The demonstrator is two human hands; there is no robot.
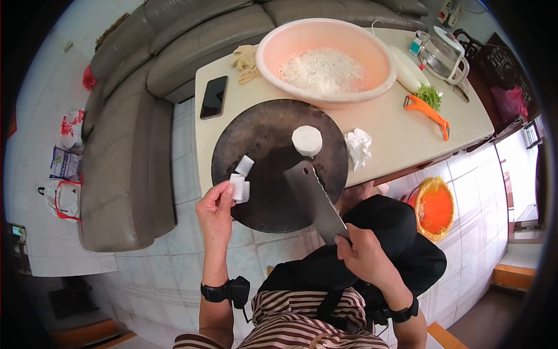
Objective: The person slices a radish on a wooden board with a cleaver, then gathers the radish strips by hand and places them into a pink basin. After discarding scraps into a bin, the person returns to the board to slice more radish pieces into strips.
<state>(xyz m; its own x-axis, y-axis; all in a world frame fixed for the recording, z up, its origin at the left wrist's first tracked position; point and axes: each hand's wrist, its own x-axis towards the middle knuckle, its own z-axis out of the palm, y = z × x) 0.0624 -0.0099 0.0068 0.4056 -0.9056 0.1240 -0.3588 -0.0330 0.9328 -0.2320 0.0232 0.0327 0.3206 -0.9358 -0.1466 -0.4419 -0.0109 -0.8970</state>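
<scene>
My right hand (363,250) grips a cleaver (317,200) whose broad blade reaches up over the round dark cutting board (261,134). At the board's left side my left hand (216,209) pinches a white radish slice (237,185) between thumb and fingers. Another pale slice (245,166) lies just above it, and one more shows partly beneath. A thick round piece of radish (307,141) sits on the board's upper right, apart from the blade.
Behind the board stands a pink basin (267,58) with white shreds (325,70). Around it are a phone (214,98), a cloth (247,64), a whole radish (408,70), an orange peeler (429,113), a glass pot (443,55) and crumpled tissue (358,146). A lined bin (436,209) stands below right.
</scene>
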